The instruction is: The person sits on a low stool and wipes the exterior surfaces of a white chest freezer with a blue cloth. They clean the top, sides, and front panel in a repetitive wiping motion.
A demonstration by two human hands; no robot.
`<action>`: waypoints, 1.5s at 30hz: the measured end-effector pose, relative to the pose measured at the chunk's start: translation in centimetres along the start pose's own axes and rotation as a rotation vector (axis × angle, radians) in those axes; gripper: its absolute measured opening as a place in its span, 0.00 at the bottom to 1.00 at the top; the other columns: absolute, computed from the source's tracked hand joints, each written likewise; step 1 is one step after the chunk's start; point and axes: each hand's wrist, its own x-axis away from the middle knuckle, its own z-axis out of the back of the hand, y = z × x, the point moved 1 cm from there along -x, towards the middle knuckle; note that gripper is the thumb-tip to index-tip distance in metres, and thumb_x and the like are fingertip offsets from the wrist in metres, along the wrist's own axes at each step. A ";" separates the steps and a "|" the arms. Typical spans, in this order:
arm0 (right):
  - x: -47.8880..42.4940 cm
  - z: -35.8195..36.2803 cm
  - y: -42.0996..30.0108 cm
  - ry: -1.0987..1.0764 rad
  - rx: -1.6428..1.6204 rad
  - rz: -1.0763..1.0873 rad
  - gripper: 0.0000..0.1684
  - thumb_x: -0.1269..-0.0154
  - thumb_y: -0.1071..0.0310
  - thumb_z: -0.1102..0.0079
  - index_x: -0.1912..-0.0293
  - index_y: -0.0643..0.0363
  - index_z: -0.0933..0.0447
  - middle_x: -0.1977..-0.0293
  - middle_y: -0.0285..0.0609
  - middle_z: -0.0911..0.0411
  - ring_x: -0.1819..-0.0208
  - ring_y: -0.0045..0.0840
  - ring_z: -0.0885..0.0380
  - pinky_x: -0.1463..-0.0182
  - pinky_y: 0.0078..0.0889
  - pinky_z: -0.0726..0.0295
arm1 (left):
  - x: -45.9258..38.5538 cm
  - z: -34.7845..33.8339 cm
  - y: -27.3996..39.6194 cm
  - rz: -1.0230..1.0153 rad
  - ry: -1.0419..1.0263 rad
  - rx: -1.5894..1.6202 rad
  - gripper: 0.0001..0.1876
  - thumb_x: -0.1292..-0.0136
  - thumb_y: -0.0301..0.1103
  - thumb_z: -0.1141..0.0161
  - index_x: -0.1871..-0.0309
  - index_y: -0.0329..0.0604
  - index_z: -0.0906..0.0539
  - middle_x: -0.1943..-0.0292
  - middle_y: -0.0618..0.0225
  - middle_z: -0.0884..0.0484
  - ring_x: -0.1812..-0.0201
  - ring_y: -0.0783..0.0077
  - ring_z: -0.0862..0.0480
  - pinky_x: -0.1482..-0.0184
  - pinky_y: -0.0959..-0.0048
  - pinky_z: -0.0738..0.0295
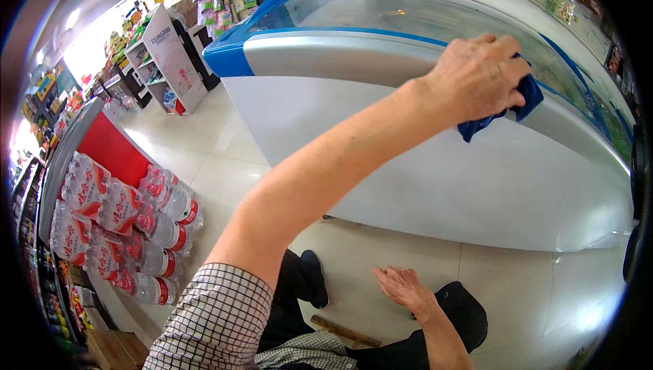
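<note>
My left hand (pixel 479 76) grips a dark blue cloth (pixel 529 97) against the rounded silver front rim of a chest freezer (pixel 326 56). Part of the cloth hangs below the hand, over the white front panel. The freezer has blue corner trim and a glass top (pixel 357 10). Lower down, my right hand (pixel 400 286) is held in the air above the floor, near my knee, its fingers apart and nothing in them.
Shrink-wrapped packs of large water bottles (pixel 148 232) are stacked at the left, beside a red-and-grey display unit (pixel 109 148). A white shelf stand (pixel 176 64) stands farther back. Near my feet is a wooden piece (pixel 347 330); a cardboard box (pixel 117 349) sits bottom left.
</note>
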 end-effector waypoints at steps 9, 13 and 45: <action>-1.0 -0.9 0.6 -0.203 0.033 -0.070 0.23 0.27 0.62 0.44 0.35 0.54 0.31 0.50 0.47 0.21 0.50 0.44 0.19 0.50 0.51 0.20 | 10.3 17.0 -15.0 0.343 -0.052 -0.231 0.14 0.29 0.43 0.36 0.53 0.41 0.13 0.57 0.62 0.16 0.55 0.65 0.16 0.49 0.71 0.23; -1.5 -2.7 0.6 -0.163 0.001 0.016 0.24 0.26 0.61 0.46 0.34 0.53 0.33 0.50 0.48 0.20 0.51 0.45 0.19 0.51 0.52 0.20 | 16.6 25.1 -19.9 0.462 0.138 -0.452 0.16 0.28 0.43 0.38 0.51 0.39 0.13 0.55 0.57 0.15 0.52 0.55 0.15 0.46 0.64 0.24; -2.1 -1.0 -1.5 -0.236 -0.035 0.011 0.15 0.29 0.69 0.46 0.44 0.58 0.29 0.61 0.51 0.23 0.56 0.48 0.20 0.56 0.51 0.21 | 26.9 14.3 -17.0 0.907 0.852 -0.287 0.24 0.21 0.41 0.52 0.30 0.37 0.36 0.40 0.54 0.33 0.36 0.55 0.30 0.29 0.60 0.39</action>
